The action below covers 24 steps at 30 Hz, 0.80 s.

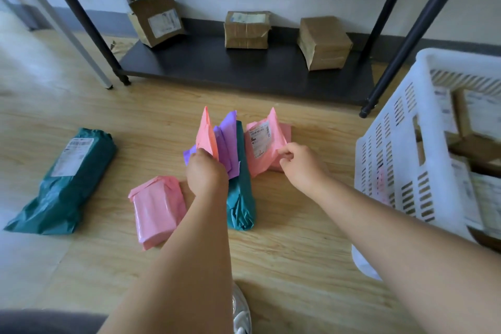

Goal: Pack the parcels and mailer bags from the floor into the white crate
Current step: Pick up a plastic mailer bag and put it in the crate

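Gathering is the step you are in. Your left hand [207, 173] is curled round the lower ends of a salmon bag [207, 130] and the purple bags [226, 141], holding them upright like a fan. A slim teal bag [240, 192] stands on edge against them; I cannot tell whether it is in that grip too. Your right hand [299, 161], fingers bent, pinches the near edge of the labelled pink bag [264, 144], which is tipped up just beside the fan.

None of this bunch is in the crate [390, 149] yet. It stands to your right with several parcels inside. 2 more bags lie flat on the floor [298, 238]: a plain pink bag [158, 209] just beside your left wrist and a big teal bag [67, 179] well apart to the left.

Next, I judge, you need to press the labelled pink bag against the fan, clamp the bunch between both hands, lift it, and carry it right over the crate wall. The film looks slick, so squeeze firmly or the inner bags may slide out.
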Each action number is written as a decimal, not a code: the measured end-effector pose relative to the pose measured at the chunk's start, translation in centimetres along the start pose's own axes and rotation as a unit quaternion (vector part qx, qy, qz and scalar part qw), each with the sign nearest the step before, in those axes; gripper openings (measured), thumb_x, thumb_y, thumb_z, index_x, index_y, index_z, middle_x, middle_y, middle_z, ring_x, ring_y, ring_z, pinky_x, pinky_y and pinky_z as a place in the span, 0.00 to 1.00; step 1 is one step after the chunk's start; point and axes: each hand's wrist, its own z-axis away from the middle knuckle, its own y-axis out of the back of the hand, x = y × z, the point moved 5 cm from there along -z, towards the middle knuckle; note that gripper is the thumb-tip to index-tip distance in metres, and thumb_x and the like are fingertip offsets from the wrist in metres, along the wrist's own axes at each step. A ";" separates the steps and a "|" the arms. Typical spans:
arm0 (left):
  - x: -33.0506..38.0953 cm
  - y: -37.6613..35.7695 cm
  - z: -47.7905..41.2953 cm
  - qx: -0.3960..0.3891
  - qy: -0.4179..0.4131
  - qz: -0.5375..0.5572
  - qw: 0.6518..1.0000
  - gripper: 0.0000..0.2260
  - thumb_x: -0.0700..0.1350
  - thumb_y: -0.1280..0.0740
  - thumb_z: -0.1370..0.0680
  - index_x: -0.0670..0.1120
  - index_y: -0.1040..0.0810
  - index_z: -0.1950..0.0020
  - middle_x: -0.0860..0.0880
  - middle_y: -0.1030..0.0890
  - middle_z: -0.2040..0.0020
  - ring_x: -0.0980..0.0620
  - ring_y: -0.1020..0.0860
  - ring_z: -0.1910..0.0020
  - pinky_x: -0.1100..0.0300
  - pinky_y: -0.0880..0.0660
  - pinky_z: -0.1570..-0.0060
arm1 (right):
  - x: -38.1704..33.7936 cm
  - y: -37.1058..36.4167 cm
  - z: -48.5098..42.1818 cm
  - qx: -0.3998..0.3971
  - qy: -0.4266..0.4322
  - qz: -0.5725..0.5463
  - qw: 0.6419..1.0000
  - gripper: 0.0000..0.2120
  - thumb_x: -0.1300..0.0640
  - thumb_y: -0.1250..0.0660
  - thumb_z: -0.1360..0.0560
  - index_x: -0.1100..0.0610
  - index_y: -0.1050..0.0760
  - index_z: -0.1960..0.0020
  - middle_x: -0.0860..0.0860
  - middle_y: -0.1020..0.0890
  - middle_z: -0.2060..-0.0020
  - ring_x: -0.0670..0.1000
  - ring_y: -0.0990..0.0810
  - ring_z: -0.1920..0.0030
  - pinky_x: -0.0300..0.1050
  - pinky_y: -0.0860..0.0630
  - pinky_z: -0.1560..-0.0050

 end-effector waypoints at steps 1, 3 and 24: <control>0.9 0.9 0.5 -0.001 -0.011 0.011 1.000 0.11 0.38 0.44 0.23 0.40 0.25 0.45 0.40 0.21 0.45 0.39 0.23 0.45 0.52 0.29 0.52 | -0.4 0.6 0.4 0.006 0.005 0.001 1.000 0.15 0.59 0.42 0.20 0.52 0.25 0.36 0.48 0.22 0.39 0.50 0.24 0.52 0.39 0.30 0.64; 2.7 2.5 1.5 -0.006 -0.029 0.034 0.999 0.09 0.39 0.44 0.22 0.43 0.26 0.47 0.43 0.21 0.50 0.42 0.24 0.51 0.55 0.31 0.56 | -1.3 2.1 1.3 0.021 0.023 0.000 0.999 0.15 0.58 0.42 0.19 0.51 0.26 0.34 0.47 0.23 0.37 0.49 0.23 0.48 0.38 0.32 0.64; 20.7 7.5 21.3 -0.305 -0.135 0.416 0.846 0.05 0.34 0.36 0.22 0.42 0.25 0.55 0.44 0.17 0.55 0.48 0.17 0.56 0.53 0.20 0.49 | 4.3 21.7 11.7 0.114 -0.080 -0.159 0.977 0.14 0.49 0.43 0.19 0.57 0.25 0.49 0.52 0.23 0.63 0.53 0.23 0.61 0.45 0.27 0.60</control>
